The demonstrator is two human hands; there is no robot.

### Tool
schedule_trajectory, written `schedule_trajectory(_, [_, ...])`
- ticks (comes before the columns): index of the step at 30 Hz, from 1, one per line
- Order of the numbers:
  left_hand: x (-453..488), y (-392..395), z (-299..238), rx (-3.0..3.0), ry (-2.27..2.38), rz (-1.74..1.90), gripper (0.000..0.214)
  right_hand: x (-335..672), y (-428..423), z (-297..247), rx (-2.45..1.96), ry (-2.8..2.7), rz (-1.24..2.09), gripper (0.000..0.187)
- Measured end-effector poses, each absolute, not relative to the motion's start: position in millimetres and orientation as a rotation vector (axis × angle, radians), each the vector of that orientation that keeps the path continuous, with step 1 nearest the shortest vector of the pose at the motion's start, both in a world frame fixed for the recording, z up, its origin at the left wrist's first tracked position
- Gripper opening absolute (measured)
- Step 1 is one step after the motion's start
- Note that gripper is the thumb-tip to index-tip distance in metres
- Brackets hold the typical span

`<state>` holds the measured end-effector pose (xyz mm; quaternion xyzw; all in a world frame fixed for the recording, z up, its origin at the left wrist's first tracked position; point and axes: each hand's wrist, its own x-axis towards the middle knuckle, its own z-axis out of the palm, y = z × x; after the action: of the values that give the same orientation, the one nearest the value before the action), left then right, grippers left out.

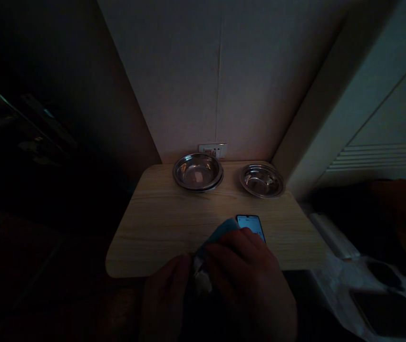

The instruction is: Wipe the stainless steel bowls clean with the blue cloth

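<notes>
Dim light falls on a pale, seamed wall (178, 76) behind a light wood-grain tabletop (160, 218) with rounded corners. Two groups of round, shiny metal bowls stand toward the back: wider nested bowls (198, 183) at left, smaller nested bowls (260, 190) at right. At the near edge, a person's bare hands meet: the right hand (251, 270) pinches a thin blue piece (220, 232), cloth or wrapper, while the left hand (169, 285) has its fingers curled by the lower end, their grip too dark to tell. A black-edged smartphone (251, 225), screen lit, lies just beyond the right knuckles, and a white wall socket (213, 150) sits behind the wider bowls. The blue piece's long axis slants from beside the left fingertips, away and rightward, toward the phone; a small crumpled whitish scrap (203, 282) shows between the hands, below it.
</notes>
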<state>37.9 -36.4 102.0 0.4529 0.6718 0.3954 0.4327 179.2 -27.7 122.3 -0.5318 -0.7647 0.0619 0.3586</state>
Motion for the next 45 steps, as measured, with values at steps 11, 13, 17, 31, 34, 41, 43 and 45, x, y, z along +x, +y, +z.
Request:
schedule_trajectory(11, [35,-33,94,1.157,1.747,1.034,0.032,174,-15,124,-1.490,-1.990,0.256,0.008])
schedule_trajectory(13, [36,-32,96,1.156,1.759,1.035,0.032,172,-15,124,-1.535,-1.959,0.241,0.008])
schedule_trajectory(17, [34,-30,96,1.167,1.680,0.985,0.031,169,-14,123,-1.393,-2.047,0.220,0.011])
schedule_trajectory(31, [14,-18,115,0.758,1.745,1.006,0.033,246,7,103,-1.511,-1.238,0.864,0.029])
schedule_trajectory(34, [10,-18,108,0.847,1.872,1.000,0.030,246,6,102,-1.472,-1.138,0.872,0.027])
schedule_trajectory(41, [12,-19,93,0.841,1.816,0.985,0.033,241,0,108,-1.184,-0.829,1.137,0.053])
schedule_trajectory(43, [15,-20,96,0.846,1.787,0.968,0.035,240,-3,107,-1.147,-0.781,1.201,0.060])
schedule_trajectory(45, [17,-21,101,0.835,1.758,0.955,0.035,240,-7,104,-1.164,-0.808,1.250,0.055])
